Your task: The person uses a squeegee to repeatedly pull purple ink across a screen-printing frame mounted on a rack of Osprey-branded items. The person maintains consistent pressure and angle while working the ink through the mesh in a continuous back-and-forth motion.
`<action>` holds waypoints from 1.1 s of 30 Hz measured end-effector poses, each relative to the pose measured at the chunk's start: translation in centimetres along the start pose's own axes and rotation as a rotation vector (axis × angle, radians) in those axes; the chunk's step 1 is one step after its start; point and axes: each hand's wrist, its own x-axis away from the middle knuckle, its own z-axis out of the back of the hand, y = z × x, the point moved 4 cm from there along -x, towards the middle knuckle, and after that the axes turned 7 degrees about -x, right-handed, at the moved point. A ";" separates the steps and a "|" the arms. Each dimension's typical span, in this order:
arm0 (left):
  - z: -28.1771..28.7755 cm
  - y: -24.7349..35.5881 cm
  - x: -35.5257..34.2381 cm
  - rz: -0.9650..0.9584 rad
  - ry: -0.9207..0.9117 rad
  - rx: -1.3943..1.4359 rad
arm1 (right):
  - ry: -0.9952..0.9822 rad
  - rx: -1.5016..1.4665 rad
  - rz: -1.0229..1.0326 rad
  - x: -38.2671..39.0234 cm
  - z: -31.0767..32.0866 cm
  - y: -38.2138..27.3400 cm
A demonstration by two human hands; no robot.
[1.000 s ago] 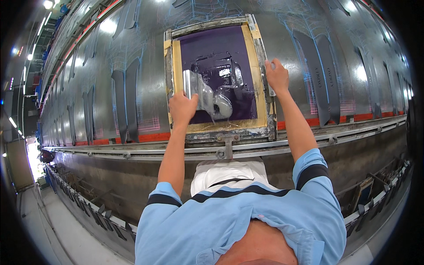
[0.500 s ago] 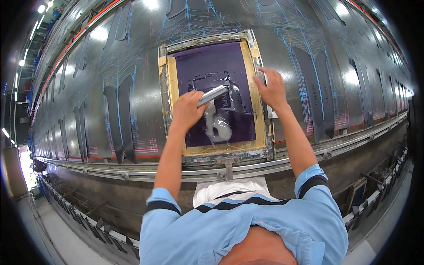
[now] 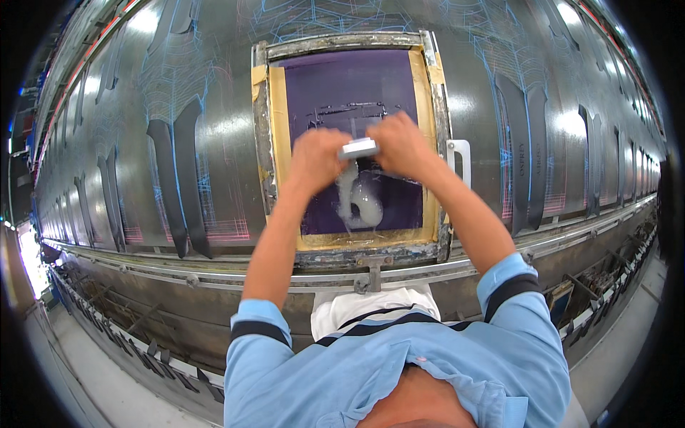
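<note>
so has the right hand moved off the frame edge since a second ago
Yes. The right hand has left the right side of the taped screen frame and come inward over the purple mesh, where it now grips the pale squeegee together with the left hand.

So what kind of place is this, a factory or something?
Most likely a screen-printing workshop, probably for fabric. Both hands, left hand and right hand, hold a squeegee over a taped printing screen with pale ink on it, and dark cut pieces lie in rows along a long table.
</note>
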 end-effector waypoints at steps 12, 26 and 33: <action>1.2 -1.0 -3.0 -0.020 -0.111 -0.012 | -0.184 0.016 -0.078 -2.3 1.4 1.8; -0.6 6.7 9.5 -0.042 -0.013 -0.045 | 0.050 -0.099 -0.012 10.1 -2.8 -6.6; 0.0 4.6 6.5 -0.056 -0.063 -0.039 | -0.174 -0.177 -0.098 6.6 -1.3 -4.2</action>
